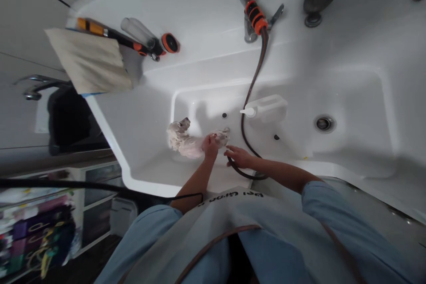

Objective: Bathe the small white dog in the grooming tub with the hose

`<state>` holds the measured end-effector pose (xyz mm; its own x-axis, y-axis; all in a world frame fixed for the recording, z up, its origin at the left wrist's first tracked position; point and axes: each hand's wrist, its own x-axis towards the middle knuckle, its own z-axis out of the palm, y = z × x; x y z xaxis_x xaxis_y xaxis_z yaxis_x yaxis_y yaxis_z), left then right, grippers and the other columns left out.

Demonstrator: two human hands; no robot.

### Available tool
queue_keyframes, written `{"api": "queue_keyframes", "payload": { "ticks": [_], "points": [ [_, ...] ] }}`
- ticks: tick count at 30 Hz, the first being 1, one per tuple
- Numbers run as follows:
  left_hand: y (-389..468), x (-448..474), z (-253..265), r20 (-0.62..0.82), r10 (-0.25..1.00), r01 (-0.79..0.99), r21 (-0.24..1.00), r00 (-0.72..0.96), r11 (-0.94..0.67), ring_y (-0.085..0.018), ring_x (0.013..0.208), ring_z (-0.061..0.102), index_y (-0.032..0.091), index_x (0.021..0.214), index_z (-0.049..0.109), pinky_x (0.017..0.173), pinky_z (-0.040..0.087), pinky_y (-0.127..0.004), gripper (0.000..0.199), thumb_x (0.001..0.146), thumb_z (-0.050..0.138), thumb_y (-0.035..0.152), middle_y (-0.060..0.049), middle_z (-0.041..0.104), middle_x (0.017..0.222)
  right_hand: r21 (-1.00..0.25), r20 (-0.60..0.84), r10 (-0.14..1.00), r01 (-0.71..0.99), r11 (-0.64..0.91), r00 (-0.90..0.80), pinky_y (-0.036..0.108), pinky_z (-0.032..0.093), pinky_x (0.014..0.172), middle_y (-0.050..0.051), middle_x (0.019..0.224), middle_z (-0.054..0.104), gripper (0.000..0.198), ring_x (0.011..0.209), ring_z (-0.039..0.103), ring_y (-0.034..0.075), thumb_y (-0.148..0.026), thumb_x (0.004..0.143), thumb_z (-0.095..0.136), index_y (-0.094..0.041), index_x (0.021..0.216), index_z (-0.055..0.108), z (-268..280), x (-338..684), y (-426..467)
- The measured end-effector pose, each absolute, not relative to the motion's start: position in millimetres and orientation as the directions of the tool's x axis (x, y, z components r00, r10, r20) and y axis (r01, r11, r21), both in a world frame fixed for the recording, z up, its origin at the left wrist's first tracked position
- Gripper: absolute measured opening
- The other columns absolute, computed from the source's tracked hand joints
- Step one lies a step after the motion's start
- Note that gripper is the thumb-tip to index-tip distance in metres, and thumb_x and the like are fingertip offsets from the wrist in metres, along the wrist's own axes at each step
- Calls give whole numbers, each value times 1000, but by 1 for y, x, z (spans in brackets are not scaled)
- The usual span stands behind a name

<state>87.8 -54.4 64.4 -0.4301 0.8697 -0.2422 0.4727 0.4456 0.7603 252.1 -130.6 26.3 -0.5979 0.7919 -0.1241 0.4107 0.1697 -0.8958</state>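
A small wet white dog stands in a large white grooming tub, its head toward the left. My left hand rests on the dog's hindquarters and grips the fur there. My right hand is closed around a dark hose just right of the dog. The hose runs up the tub to an orange coupling on the metal tap. A white plastic bottle lies on its side on the tub floor beyond my hands.
The drain is at the right of the tub floor. On the left ledge lie a folded towel and an orange-and-black spray nozzle. Shelves with colourful items stand at lower left.
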Motion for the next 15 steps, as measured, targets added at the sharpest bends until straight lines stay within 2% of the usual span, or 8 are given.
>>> {"api": "queue_keyframes", "payload": {
  "ticks": [2, 4, 7, 9, 12, 15],
  "points": [
    [-56, 87, 67, -253, 860, 460, 759, -443, 461, -19, 76, 68, 21, 76, 68, 75, 53, -28, 27, 96, 54, 34, -5, 74, 79, -950, -16, 909, 291, 117, -416, 55, 50, 119, 25, 156, 59, 39, 143, 61, 36, -38, 95, 78, -18, 128, 73, 23, 228, -135],
    [-58, 87, 70, -259, 868, 476, 752, -423, 457, -18, 76, 67, 22, 75, 67, 76, 53, -28, 26, 95, 56, 33, -3, 73, 78, -986, 47, 970, 144, 83, -238, 55, 45, 124, 23, 155, 59, 39, 148, 56, 34, -46, 100, 71, -20, 128, 72, 21, 206, -138],
    [-64, 88, 74, -294, 869, 479, 741, -398, 470, -18, 74, 66, 22, 72, 66, 76, 53, -28, 26, 94, 57, 32, -2, 71, 74, -999, -2, 998, -43, -4, -60, 55, 40, 128, 21, 157, 57, 50, 153, 50, 34, -62, 105, 56, -21, 129, 70, 23, 192, -138],
    [-71, 88, 77, -327, 854, 447, 743, -405, 497, -18, 74, 67, 21, 72, 66, 77, 53, -29, 26, 94, 57, 31, -2, 71, 73, -986, -120, 992, -115, -124, -33, 54, 36, 131, 20, 159, 57, 59, 158, 45, 33, -69, 107, 47, -22, 134, 68, 26, 195, -137],
    [-84, 86, 81, -385, 831, 415, 732, -401, 540, -18, 73, 66, 20, 69, 66, 76, 52, -29, 28, 94, 60, 30, -2, 70, 70, -935, -315, 943, -137, -328, -107, 53, 31, 134, 18, 159, 59, 68, 160, 43, 31, -75, 107, 39, -25, 144, 65, 32, 206, -139],
    [-93, 82, 84, -424, 812, 378, 730, -401, 569, -18, 73, 65, 19, 69, 68, 76, 52, -28, 27, 92, 61, 29, -2, 70, 70, -895, -394, 903, -155, -419, -168, 53, 31, 134, 18, 156, 63, 73, 161, 41, 31, -76, 107, 39, -23, 151, 62, 38, 213, -143]
  ]
}}
